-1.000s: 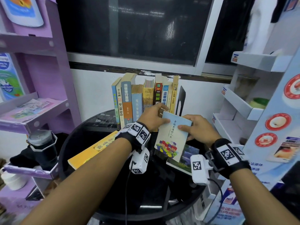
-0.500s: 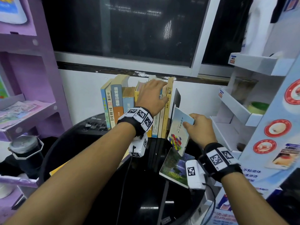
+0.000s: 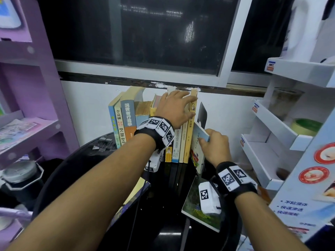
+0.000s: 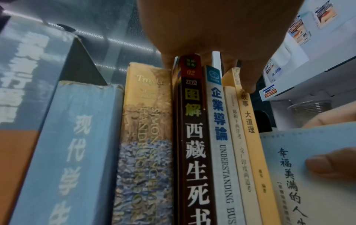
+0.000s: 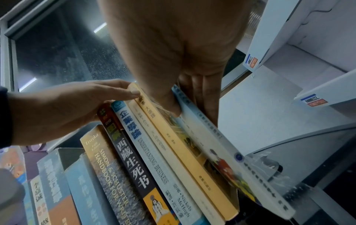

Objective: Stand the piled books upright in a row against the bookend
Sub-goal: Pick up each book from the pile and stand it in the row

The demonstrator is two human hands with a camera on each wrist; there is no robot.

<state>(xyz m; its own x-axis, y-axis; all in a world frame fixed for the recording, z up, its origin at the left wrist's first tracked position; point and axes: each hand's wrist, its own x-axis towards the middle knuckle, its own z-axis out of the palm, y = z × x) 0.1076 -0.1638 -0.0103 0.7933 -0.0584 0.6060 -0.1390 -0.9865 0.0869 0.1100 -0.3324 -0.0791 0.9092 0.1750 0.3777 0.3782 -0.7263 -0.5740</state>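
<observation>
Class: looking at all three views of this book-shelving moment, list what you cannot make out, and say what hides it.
- Bookend base: head view, hidden behind the pale blue book.
- Left hand fingertips: head view, over the row's far side.
- Flat book: head view, part covered by the wrist camera.
- Leftmost spine: left wrist view, blurred.

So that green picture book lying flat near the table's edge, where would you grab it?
Probably by the near long edge of the green picture book, coming from the front. It lies flat on the black table, its near corner seemingly past the rim, so fingers could slip under there. The right hand is busy with the pale blue book.
</observation>
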